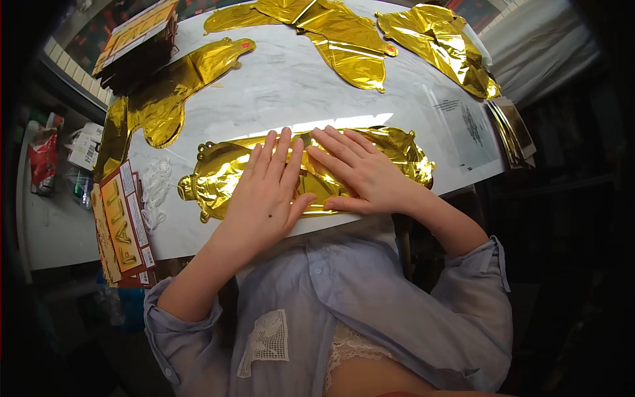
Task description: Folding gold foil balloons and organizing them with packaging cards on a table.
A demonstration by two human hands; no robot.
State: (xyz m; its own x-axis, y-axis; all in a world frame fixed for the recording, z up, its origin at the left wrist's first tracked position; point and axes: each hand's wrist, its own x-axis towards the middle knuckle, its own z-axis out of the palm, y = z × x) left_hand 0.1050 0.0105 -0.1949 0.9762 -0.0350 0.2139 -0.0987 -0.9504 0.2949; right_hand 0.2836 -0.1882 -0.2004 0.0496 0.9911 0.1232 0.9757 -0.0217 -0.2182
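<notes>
Left hand (268,187) and right hand (369,177) lie flat (grasping nothing), seemingly pressing smooth the gold foil (312,184) beneath them.

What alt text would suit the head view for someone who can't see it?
A person's left hand and right hand rest palm down on a gold foil piece on a white marbled table. Other foil pieces lie farther back; printed card stacks and white string sit at left.
</notes>
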